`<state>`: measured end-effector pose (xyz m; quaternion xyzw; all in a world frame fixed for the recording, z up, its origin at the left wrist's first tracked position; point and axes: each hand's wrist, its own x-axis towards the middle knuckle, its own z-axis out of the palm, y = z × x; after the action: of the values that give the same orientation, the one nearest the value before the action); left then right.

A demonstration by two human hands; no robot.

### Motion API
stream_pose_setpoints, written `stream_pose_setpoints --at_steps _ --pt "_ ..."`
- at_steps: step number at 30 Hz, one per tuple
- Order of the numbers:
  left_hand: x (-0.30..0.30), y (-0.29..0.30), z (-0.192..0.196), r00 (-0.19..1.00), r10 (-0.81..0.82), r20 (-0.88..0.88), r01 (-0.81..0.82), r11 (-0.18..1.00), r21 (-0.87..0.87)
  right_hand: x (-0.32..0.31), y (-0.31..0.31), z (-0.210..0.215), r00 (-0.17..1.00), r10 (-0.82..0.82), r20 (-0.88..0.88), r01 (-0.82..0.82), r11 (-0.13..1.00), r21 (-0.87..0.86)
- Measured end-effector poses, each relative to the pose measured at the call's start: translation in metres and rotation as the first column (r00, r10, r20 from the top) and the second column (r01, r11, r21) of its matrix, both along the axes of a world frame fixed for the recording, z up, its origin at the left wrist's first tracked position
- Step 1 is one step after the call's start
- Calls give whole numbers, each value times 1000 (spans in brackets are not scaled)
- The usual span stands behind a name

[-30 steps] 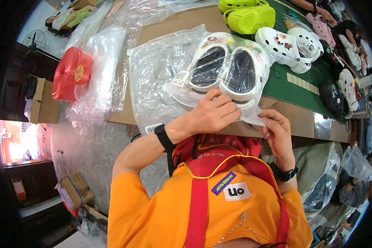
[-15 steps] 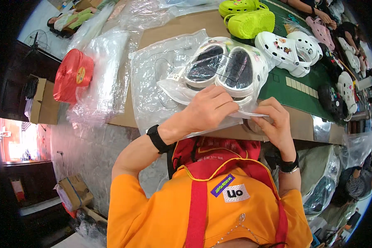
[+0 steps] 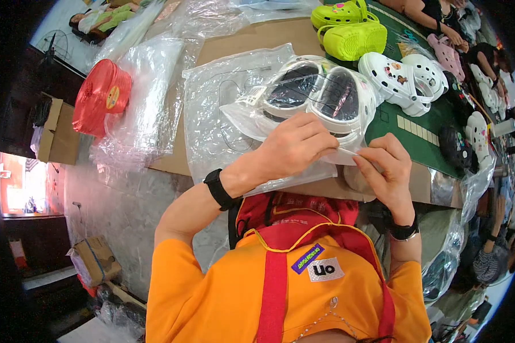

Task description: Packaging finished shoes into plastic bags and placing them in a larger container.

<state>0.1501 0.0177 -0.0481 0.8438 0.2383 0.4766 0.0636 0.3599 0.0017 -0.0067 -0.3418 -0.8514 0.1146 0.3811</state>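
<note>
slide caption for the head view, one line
Left hand and right hand hold the near edge of a clear plastic bag with white clogs inside, green clogs beyond.

Desk (image 3: 263, 34): brown, green mat (image 3: 406, 139) right
Floor (image 3: 123, 200): grey, left of desk
Opening (image 3: 31, 191): bright, pinkish, left
Fan (image 3: 55, 46): far left

Beyond your right hand (image 3: 386, 166), you have lime-green clogs (image 3: 351, 43), one showing its sole. Past that hand, farther right, white clogs (image 3: 392, 74) and pink clogs (image 3: 445, 54) rest on a green mat (image 3: 389, 119). Well left of your left hand (image 3: 297, 143) lies a shiny red bundle (image 3: 100, 97); farther left are a cardboard box (image 3: 60, 137) and a fan (image 3: 50, 48).
</note>
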Motion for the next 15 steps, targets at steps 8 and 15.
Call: stream_pose_setpoints --at_steps 8,15 --pt "0 -1 -2 995 -42 -93 43 999 1 2 3 6 984 42 175 -44 999 7" --pt "2 -2 -4 991 -54 -124 52 998 -16 -8 6 2 953 50 298 -102 982 161"
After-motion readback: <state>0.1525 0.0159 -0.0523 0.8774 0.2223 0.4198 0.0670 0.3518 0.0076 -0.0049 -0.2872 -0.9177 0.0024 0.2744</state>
